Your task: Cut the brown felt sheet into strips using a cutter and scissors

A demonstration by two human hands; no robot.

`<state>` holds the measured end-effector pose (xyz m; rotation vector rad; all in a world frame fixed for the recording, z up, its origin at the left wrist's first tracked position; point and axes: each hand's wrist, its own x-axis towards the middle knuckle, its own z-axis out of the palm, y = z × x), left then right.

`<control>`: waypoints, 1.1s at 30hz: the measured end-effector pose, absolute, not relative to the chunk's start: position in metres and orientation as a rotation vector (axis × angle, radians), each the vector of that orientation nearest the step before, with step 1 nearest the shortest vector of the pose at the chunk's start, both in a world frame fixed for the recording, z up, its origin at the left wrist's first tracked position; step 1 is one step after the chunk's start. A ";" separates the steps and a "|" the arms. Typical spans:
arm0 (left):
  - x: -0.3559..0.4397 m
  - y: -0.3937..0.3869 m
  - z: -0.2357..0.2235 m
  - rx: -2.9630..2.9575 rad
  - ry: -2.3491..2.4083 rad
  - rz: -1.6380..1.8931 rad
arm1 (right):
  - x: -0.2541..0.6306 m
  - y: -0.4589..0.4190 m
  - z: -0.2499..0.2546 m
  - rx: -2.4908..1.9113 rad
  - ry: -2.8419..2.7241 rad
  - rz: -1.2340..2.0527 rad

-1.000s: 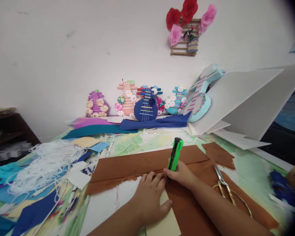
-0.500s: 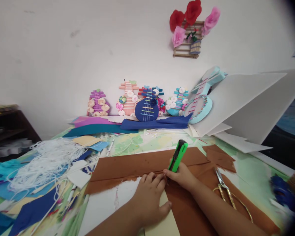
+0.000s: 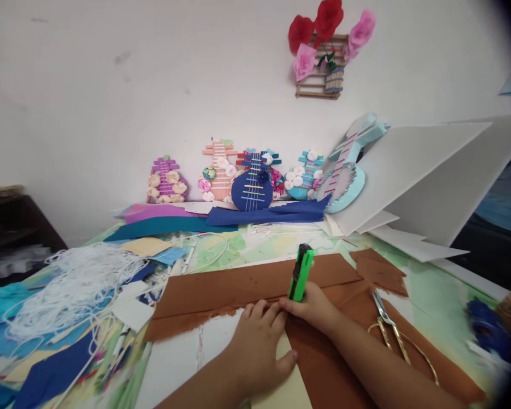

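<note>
My left hand (image 3: 262, 343) lies flat, fingers spread, pressing on a cream strip of card (image 3: 285, 380) and the white board (image 3: 183, 363) beside it. In my right hand (image 3: 313, 307) is a green and black utility knife (image 3: 301, 272), held upright against the strip's far right corner. Its blade end is hidden behind the fingers. Brown paper (image 3: 323, 363) spreads under and to the right of the strip, and a folded brown piece (image 3: 251, 284) runs across behind both hands. Scissors with gold handles (image 3: 387, 324) rest on the brown paper, right of my right forearm.
A tangle of white cord (image 3: 76, 289) and coloured paper scraps cover the table's left side. Several decorated paper lutes, one dark blue (image 3: 252, 190), stand along the wall. White boards (image 3: 417, 165) lean at the back right. A dark blue tape dispenser-like object (image 3: 485, 329) sits far right.
The knife leaned rightward half a second ago and now stands more upright, drawn slightly left and nearer. My left hand stays pressed in the same place.
</note>
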<state>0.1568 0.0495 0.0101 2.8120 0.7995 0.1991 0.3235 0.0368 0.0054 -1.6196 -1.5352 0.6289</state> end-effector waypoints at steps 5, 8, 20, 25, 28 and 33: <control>0.156 0.048 0.011 2.820 0.800 0.206 | 0.323 0.035 0.006 -1.656 -1.515 0.612; 0.155 0.048 0.012 2.818 0.803 0.198 | 0.323 0.035 0.005 -1.662 -1.486 0.614; 0.155 0.047 0.012 2.810 0.818 0.188 | 0.333 0.038 -0.003 -1.445 -1.456 0.767; 0.155 0.048 0.013 2.805 0.806 0.199 | 0.332 0.037 -0.005 -1.465 -1.487 0.760; 0.155 0.048 0.013 2.798 0.812 0.209 | 0.333 0.038 -0.006 -1.489 -1.504 0.732; 0.155 0.048 0.012 2.801 0.804 0.214 | 0.330 0.037 -0.003 -1.545 -1.534 0.714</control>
